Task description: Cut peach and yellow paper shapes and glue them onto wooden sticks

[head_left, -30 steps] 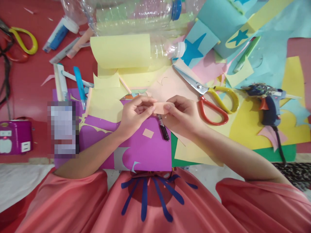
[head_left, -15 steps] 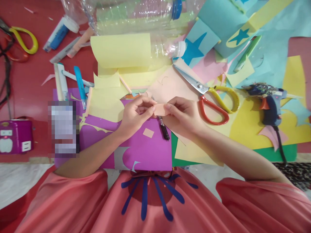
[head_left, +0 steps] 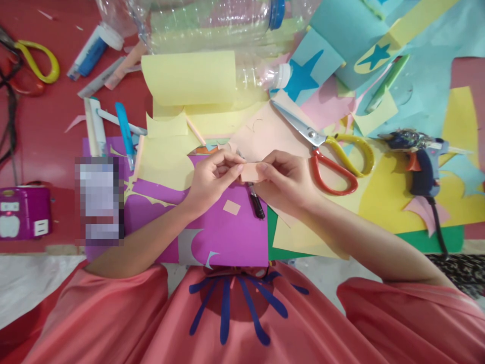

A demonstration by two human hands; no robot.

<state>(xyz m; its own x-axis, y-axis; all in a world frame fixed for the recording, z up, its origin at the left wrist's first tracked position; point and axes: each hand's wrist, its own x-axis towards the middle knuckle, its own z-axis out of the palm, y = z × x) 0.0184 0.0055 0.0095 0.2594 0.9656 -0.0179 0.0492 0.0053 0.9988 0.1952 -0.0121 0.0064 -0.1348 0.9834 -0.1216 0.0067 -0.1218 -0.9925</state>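
A small peach paper strip [head_left: 250, 172] is stretched between my two hands. My left hand [head_left: 215, 174] pinches its left end with thumb and fingertips, and my right hand [head_left: 282, 174] pinches the right end the same way. Just below the strip, a black pen [head_left: 256, 202] lies on purple paper [head_left: 212, 227], its upper part hidden behind the strip and fingers. Left of the pen rests a small peach paper rectangle [head_left: 231, 207]. Beyond my right hand, scissors [head_left: 316, 139] with red and yellow handles lie with their blades pointing up and left.
A glue gun [head_left: 422, 162] lies at right on yellow paper. Plastic bottles [head_left: 212, 20] stretch across the back, one wrapped in yellow paper [head_left: 189, 78]. A blurred-out phone [head_left: 99, 202] lies left, near a purple power socket box [head_left: 25, 213]. Blue paper pieces [head_left: 348, 40] sit back right.
The peach strip now faces up a little flatter between my fingers. Both hands stay in nearly the same place, and the other things have not moved.
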